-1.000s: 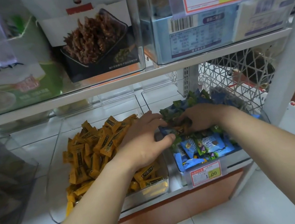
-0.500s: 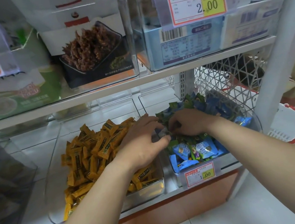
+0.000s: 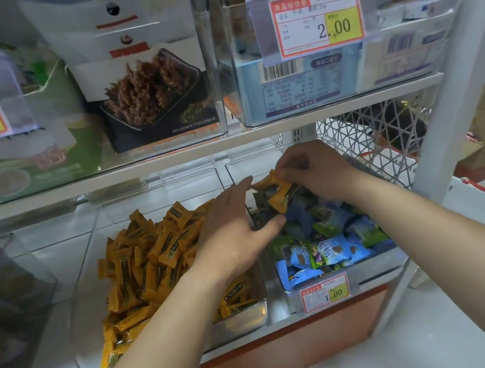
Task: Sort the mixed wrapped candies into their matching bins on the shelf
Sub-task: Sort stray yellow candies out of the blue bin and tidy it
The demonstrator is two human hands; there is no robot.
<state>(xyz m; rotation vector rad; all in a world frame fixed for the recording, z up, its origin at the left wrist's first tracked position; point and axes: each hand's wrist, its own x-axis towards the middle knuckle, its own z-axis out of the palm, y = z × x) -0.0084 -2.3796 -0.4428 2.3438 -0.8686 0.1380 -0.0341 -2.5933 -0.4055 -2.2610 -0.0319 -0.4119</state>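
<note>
Two orange wrapped candies point(image 3: 281, 199) are pinched by the right hand point(image 3: 315, 172) above the clear plastic bin point(image 3: 378, 263) of blue candies point(image 3: 333, 249). At eight o'clock, the left hand point(image 3: 234, 230) is spread flat.

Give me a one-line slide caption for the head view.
Right hand pinches stray orange candies above the blue-and-green candy bin while the open left hand reaches toward them.
</note>
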